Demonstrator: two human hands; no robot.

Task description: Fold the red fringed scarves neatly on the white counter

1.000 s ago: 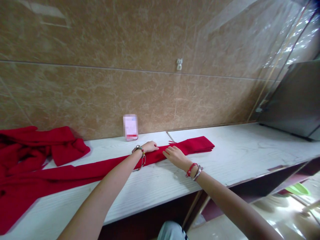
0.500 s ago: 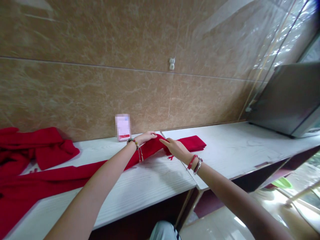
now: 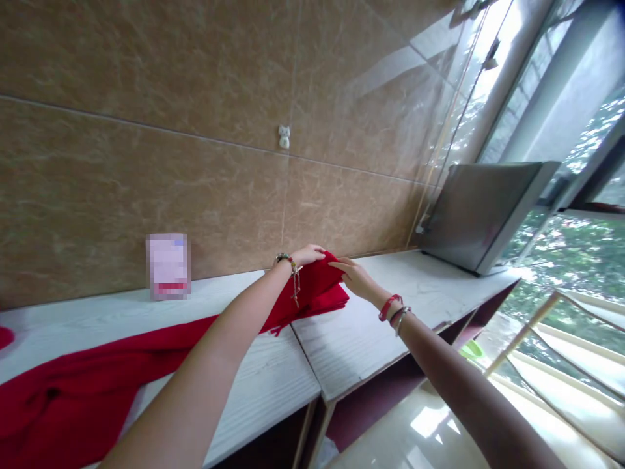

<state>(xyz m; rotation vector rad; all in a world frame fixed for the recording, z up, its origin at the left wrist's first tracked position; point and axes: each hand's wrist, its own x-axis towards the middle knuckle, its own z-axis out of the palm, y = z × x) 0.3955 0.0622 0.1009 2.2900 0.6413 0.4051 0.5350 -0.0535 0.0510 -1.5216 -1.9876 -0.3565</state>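
Note:
A long red scarf (image 3: 122, 355) with short tassels runs along the white counter from the lower left. Its right end is folded into a flat stack, partly hidden beneath the lifted length. My left hand (image 3: 308, 255), with a beaded bracelet at the wrist, grips the upper edge of a raised fold above that stack. On the fold's right side, my right hand (image 3: 359, 279) pinches the fabric between thumb and fingers; its wrist carries red and silver bracelets. The raised part slopes up towards both hands.
A pixelated pink-and-white card or screen (image 3: 168, 267) leans against the brown tiled wall (image 3: 219, 189). More red fabric (image 3: 6, 337) shows at the left edge. A grey box-shaped appliance (image 3: 483, 215) stands at the counter's (image 3: 390, 293) far right, near the window. A pale rack (image 3: 541, 319) is below.
Both hands have carried the scarf's fold rightward over the folded end, and it now stands higher. The view has turned right, bringing in more window and rack.

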